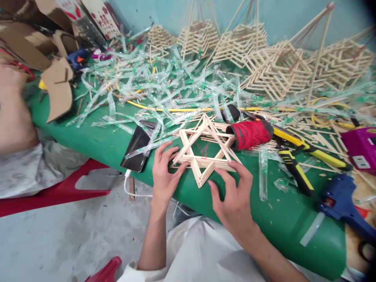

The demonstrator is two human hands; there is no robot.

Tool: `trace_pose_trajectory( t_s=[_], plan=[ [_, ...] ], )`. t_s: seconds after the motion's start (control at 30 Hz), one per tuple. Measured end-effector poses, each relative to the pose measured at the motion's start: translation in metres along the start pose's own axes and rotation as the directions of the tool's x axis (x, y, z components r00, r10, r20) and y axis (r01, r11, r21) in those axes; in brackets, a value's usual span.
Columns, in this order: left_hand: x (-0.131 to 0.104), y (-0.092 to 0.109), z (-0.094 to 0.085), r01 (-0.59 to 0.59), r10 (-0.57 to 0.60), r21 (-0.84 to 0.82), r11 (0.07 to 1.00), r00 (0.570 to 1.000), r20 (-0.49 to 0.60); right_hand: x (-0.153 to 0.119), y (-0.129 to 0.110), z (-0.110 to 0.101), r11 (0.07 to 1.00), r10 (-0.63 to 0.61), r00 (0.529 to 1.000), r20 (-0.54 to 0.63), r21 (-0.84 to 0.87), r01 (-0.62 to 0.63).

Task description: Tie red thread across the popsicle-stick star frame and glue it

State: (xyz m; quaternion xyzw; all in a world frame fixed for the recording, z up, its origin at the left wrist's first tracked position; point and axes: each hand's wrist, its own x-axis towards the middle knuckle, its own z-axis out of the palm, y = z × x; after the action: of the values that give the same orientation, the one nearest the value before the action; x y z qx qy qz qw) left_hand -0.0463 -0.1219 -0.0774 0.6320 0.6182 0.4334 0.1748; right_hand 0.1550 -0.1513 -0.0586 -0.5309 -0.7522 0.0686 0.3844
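Note:
A six-pointed star of layered wooden sticks [207, 163] lies on the green table top in front of me. Red thread shows inside it. My left hand [166, 170] grips its left corner, the thumb on the lower edge and the fingers curved round the outside. At the lower right, my right hand [235, 188] holds the star's edge between bent fingers and thumb. Just beyond its right corner lies a roll wound with red thread [253, 135]. Left of the star is a black phone [136, 149] with a white cable plugged in.
Clear-and-green plastic strips [176, 90] cover the table's back. Several stick-built frames [282, 70] stand along the wall. At right lie yellow-black pliers [296, 172], a blue glue gun [340, 203] and a purple box [360, 149]. Another person's arm [14, 109] is at left, near cardboard pieces [60, 94].

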Motion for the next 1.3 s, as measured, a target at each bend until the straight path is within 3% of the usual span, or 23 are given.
trace_pose_trajectory(
  t_s=[0.17,0.43,0.7,0.83,0.9,1.07,1.2,1.3],
  plan=[
    [0.001,0.001,0.007,0.005,0.004,0.099,0.995,0.996,-0.086,-0.001,-0.001,0.0,0.999,-0.037,0.999,0.013,0.02,0.036],
    [0.002,0.0,0.015,0.058,-0.033,0.127,0.99,0.982,-0.186,-0.003,0.0,-0.004,0.995,-0.064,0.997,0.043,0.083,0.06],
    [0.002,0.007,0.01,-0.002,0.009,0.094,0.996,0.997,-0.082,-0.003,-0.001,-0.008,0.983,-0.092,0.995,0.041,0.163,0.084],
    [0.001,0.008,0.003,-0.034,0.032,0.055,0.998,0.999,0.021,0.004,0.006,-0.026,0.979,-0.089,0.995,-0.051,0.181,0.097],
    [0.001,0.008,-0.001,-0.055,0.052,0.041,0.998,0.995,0.085,0.015,0.015,-0.041,0.993,-0.096,0.991,-0.091,0.063,0.102],
    [0.001,0.01,-0.003,-0.077,0.067,0.052,0.996,0.982,0.179,0.055,0.05,-0.067,0.941,-0.054,0.979,0.196,-0.318,0.116],
    [0.0,0.011,-0.002,-0.061,0.05,0.069,0.996,0.987,0.155,0.079,0.072,-0.065,0.916,-0.053,0.924,0.378,-0.35,0.196],
    [0.001,0.01,-0.003,-0.07,0.062,0.058,0.996,0.989,0.136,0.086,0.079,-0.061,0.915,-0.06,0.894,0.443,-0.333,0.226]
  ],
)
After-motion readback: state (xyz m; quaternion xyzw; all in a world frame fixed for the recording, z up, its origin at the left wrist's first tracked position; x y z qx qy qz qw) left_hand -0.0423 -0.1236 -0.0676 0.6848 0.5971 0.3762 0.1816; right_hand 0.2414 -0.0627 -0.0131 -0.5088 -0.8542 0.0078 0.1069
